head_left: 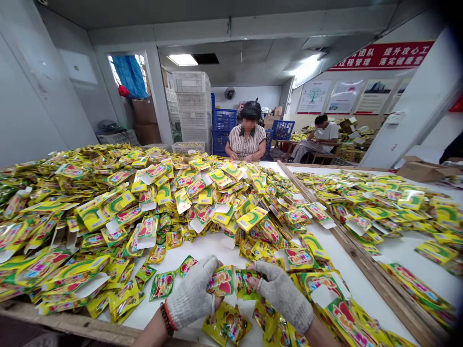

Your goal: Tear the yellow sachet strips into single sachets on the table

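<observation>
My left hand, in a white knit glove with a beaded bracelet at the wrist, has its fingers curled around a small green and yellow candy packet. My right hand, also gloved, pinches another small packet just beside it. Both hands meet at the near edge of the white table. A few loose packets lie under my wrists. A huge heap of yellow flat cartons and packets covers the table beyond and to the left.
A wooden strip divides my table from a second table on the right, also strewn with packets. A person in a striped shirt sits at the far end; another sits further right. White crates and blue crates stand behind.
</observation>
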{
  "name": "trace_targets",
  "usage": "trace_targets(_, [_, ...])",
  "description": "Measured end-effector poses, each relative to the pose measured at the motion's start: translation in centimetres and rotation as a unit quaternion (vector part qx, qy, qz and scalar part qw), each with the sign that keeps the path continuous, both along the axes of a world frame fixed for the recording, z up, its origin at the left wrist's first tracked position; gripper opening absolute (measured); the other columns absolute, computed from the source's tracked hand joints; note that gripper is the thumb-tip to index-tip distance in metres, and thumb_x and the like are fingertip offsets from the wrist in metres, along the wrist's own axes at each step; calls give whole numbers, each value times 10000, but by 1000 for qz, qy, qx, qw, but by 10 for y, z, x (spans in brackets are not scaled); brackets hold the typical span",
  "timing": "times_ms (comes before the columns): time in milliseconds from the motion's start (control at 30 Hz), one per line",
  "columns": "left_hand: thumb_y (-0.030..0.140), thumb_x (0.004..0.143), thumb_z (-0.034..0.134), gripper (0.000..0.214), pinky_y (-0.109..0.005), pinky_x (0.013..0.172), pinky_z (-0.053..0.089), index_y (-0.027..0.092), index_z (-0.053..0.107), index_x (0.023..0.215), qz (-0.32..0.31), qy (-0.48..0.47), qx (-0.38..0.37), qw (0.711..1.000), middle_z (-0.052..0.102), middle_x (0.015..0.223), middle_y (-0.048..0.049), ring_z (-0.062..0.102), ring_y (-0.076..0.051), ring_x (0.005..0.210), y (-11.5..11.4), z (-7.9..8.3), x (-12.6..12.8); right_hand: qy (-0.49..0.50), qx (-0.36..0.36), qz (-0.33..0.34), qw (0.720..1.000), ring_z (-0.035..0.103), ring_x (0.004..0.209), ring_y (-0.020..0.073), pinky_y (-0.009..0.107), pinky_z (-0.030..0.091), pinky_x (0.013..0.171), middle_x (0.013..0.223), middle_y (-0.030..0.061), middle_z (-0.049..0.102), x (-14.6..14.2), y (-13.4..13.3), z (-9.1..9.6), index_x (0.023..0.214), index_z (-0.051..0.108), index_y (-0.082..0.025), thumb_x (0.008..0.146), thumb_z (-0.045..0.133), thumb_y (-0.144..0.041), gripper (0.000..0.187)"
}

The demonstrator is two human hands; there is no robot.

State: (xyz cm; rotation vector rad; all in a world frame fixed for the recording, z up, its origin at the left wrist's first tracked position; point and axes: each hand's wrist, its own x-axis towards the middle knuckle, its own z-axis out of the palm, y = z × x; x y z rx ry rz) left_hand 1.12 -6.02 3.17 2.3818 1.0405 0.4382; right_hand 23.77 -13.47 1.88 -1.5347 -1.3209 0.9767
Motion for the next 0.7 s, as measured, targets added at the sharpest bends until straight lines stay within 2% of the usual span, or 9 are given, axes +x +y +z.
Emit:
trace_targets(100, [257,615,626,440,-365,896,468,206,540,1043,-10,10,-3,1000,602,1092,-71,576,-258,1005,3,-3,0,6,-19,-10,1000,618,668,165,249,501,604,789,22,719,-1,-4,1,966,732,-162,768,631,-338,283])
trace_targets(233, [210,604,633,485,-375,914,449,231,552,1082,-61,38,31,997,574,1128,-53,547,-262,1034,1,-3,1,-24,-13,77,997,664,820,204,286,519,742,877,13,751,2,-5,6,930,763,-195,746,608,-244,245])
trace_targets(300, [178,605,615,492,-387,932,437,245,557,1089,-88,51,53,993,560,1160,-55,529,-267,1056,-2,0,3,-72,-20,91,993,672,815,212,293,514,754,840,3,755,3,-4,8,877,770,-204,716,608,-204,228])
trace_targets(433, [165,599,602,476,-365,893,450,251,561,1065,-86,43,56,994,573,1115,-52,531,-255,1009,-8,2,11,-127,3,-1,992,658,793,224,307,502,755,795,31,737,0,2,6,831,736,-176,726,590,-212,183])
trace_targets(567, [229,638,624,401,-348,830,483,205,570,1034,-42,-1,33,999,594,1038,-73,560,-253,949,-8,-11,21,-144,17,-70,987,646,928,272,376,481,868,970,124,730,-14,2,-1,970,704,-130,807,521,-262,278])
trace_targets(633, [247,654,631,377,-357,851,494,189,572,1022,-9,-26,26,999,606,1045,-89,578,-259,958,-8,-19,23,-148,20,-79,986,642,977,275,382,470,905,1046,142,722,-18,-1,-1,1039,697,-123,828,511,-277,320])
trace_targets(700, [247,651,648,396,-371,892,496,189,580,1037,0,-41,21,999,615,1080,-100,587,-269,995,-10,-27,24,-155,10,-45,987,659,935,259,357,483,872,1004,119,739,-17,-2,2,1006,721,-140,812,534,-266,297])
